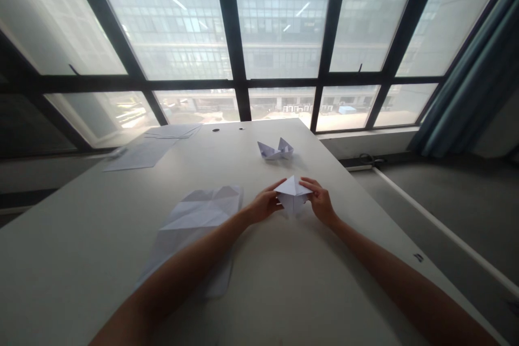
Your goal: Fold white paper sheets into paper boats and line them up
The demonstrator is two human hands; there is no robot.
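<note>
A small piece of folded white paper (pixel 292 188) is held between my two hands, just above the white table. Its upper part forms a peaked, ridged point, and flaps hang below. My left hand (pixel 265 203) grips the left corner, fingers behind and partly hidden. On the opposite corner, my right hand (pixel 320 200) is closed, with fingertips resting on the upper face. Beyond them stands a finished-looking folded paper boat (pixel 276 150) with two raised pointed ends. A creased sheet of paper (pixel 190 221) lies flat to the left, partly under my left forearm.
Several loose white sheets (pixel 140 154) lie at the table's far left corner. Two dark round holes, one of them a cable hole (pixel 216 130), are near the far edge. The white table (pixel 304 292) ends at right above a grey floor. Large windows and a blue curtain (pixel 466 75) stand beyond.
</note>
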